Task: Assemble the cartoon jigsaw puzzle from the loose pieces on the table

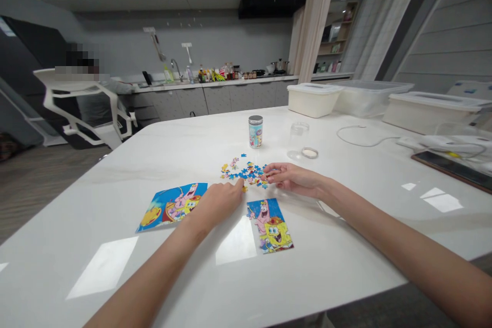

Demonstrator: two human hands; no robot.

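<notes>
A loose heap of jigsaw puzzle pieces [249,171], blue, yellow and pink, lies spread on the white table. At the heap's near edge is my left hand [226,196], fingers curled together; whatever is in them is hidden. My right hand [294,178] comes in from the right, with thumb and fingertips closed around a small puzzle piece [264,177] at the side of the heap. Between my forearms lies a joined section of puzzle [273,230] showing a yellow and a pink cartoon figure. A cartoon picture sheet [169,207] rests left of it, partly behind my left hand.
Behind the heap stands a cartoon-printed jar [255,133] with a metal lid. Right of it are a clear jar [299,141] and a round lid [309,152]. Storage bins [313,101], a cable [348,138] and a phone [455,169] occupy the right side. A person sits far left.
</notes>
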